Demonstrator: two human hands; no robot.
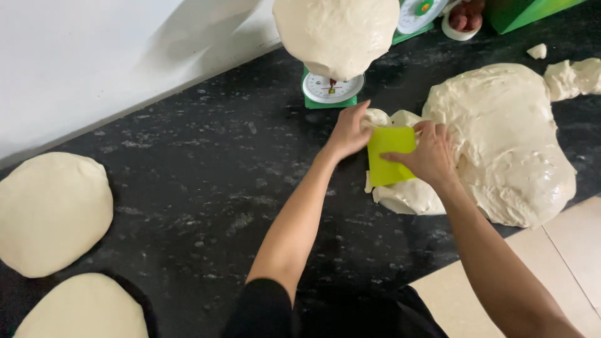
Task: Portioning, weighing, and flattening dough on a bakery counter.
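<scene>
- While the right hand [431,155] presses a flat yellow-green plastic scraper [389,155] down, fingers spread over it, the left hand [350,130] pinches a small lump of pale dough [377,116] just beside the scraper's upper edge.
- Both hands sit close together at the left edge of the large spread mass of pale dough [507,144] on the black speckled stone worktop [206,181].
- Behind them, a green dial scale [330,91] carries a big dough ball [335,32].
- Two flattened round dough portions [53,209] lie well apart, at far left.
</scene>
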